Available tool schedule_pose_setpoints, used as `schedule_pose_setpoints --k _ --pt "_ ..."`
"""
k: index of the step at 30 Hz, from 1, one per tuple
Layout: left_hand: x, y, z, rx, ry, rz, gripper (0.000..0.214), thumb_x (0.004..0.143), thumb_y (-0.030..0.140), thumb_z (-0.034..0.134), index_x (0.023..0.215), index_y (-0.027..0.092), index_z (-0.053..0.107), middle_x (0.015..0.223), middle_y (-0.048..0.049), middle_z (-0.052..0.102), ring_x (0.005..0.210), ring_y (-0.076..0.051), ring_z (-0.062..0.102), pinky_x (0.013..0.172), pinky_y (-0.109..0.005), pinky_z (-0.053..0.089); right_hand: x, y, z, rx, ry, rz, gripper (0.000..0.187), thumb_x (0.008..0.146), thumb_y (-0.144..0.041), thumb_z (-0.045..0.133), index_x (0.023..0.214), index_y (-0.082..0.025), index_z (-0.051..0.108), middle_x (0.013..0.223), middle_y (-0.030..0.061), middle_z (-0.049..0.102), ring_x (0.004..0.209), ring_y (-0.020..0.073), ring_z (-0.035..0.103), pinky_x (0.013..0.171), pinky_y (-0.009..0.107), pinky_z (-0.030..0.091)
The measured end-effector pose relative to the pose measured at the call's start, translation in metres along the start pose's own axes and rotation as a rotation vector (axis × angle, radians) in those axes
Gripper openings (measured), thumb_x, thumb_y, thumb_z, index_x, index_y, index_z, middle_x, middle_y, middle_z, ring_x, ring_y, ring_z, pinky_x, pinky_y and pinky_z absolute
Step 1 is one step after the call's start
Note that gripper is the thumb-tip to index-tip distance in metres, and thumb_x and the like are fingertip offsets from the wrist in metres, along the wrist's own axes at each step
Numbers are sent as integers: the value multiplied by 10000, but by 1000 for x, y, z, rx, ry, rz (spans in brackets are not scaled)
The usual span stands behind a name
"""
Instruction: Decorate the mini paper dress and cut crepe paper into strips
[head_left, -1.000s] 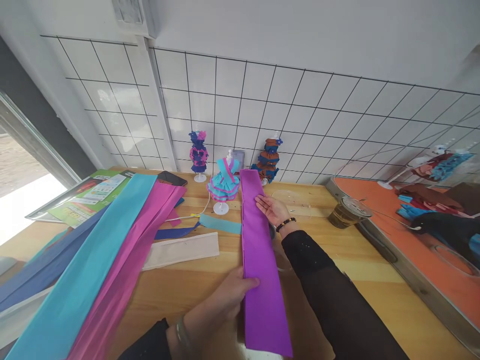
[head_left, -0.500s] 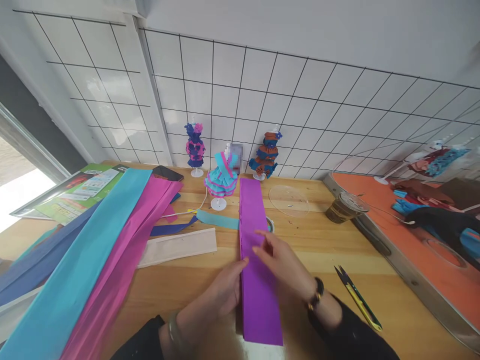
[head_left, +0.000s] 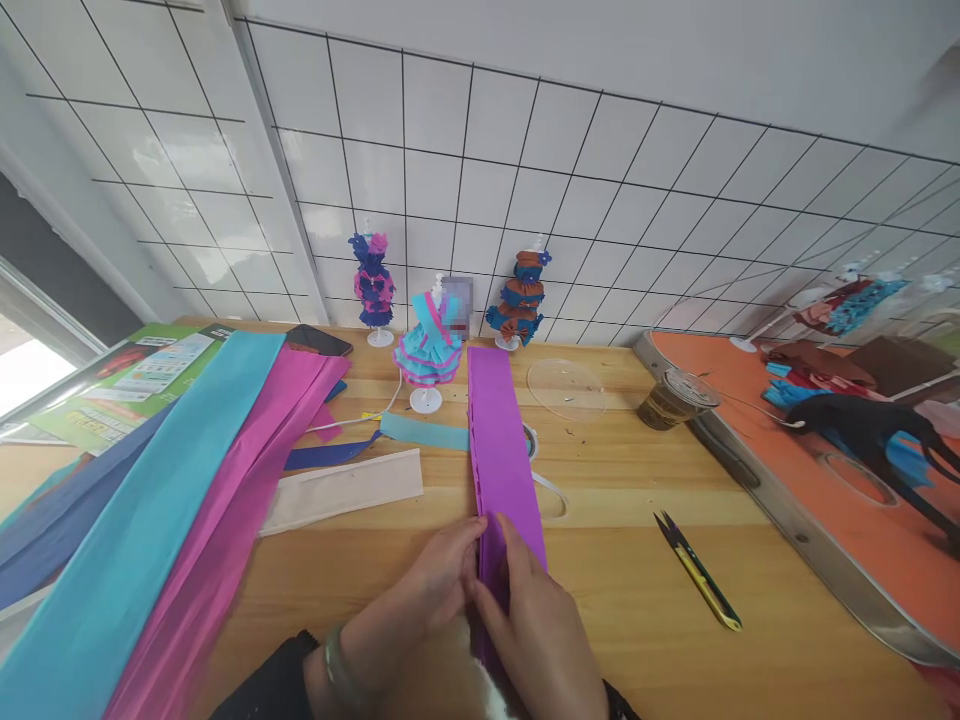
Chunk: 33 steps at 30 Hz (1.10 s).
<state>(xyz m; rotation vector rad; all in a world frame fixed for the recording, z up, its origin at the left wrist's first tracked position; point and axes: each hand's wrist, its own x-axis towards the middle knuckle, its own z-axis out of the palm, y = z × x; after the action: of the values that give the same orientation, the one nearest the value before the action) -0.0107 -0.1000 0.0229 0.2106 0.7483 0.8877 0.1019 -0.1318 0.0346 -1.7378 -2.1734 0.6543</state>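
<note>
A long folded strip of purple crepe paper (head_left: pixel 501 430) lies lengthwise on the wooden table, its layers showing along the left edge. My left hand (head_left: pixel 442 570) pinches that left edge between thumb and fingers, near the strip's lower part. Over the strip from the right comes my right hand (head_left: pixel 536 610), its thumb and fingers closed on the paper close to the left hand's fingertips. The near end of the strip is mostly hidden under the right hand.
Blue (head_left: pixel 172 480) and pink crepe paper (head_left: pixel 240 500) lie left, beside a white strip (head_left: pixel 345 490). Doll stands with paper dresses (head_left: pixel 427 345) stand at the back. Thread snips (head_left: pixel 697 570), a lidded cup (head_left: pixel 675 400) and an orange-topped machine table (head_left: pixel 847 480) are right.
My right hand has come down and left onto the purple paper beside my left hand. A white loop now shows right of the strip. The view has shifted slightly.
</note>
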Motion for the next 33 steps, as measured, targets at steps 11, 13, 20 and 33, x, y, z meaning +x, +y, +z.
schedule_pose_setpoints --k 11,13,20,33 --pt "2 0 -3 -2 9 39 86 757 191 523 736 125 574 745 -73 659 868 -209 613 866 -330 418 1 1 -2 242 -68 -22 501 828 -131 349 1325 -189 377 1207 91 581 1054 200 580 888 324 444" --pt "2 0 -3 -12 -7 23 107 773 205 523 751 118 580 764 -86 667 857 -217 622 859 -344 426 1 6 -2 332 -61 -30 495 833 -150 359 1325 -201 377 1197 84 582 1045 194 578 892 320 439" --pt "-2 5 -2 34 -97 -2 287 852 250 436 982 64 612 979 -159 673 932 -246 630 900 -377 430 1 28 -17 742 17 92 402 846 -327 460 1220 -178 459 752 2 548 704 142 556 691 246 473" --pt "3 1 -9 75 8 -29 249 847 239 486 974 72 620 1013 -160 669 922 -235 642 827 -350 489 -23 100 -36 944 370 467 448 644 -479 666 979 -182 638 1001 80 666 919 205 608 719 227 504"
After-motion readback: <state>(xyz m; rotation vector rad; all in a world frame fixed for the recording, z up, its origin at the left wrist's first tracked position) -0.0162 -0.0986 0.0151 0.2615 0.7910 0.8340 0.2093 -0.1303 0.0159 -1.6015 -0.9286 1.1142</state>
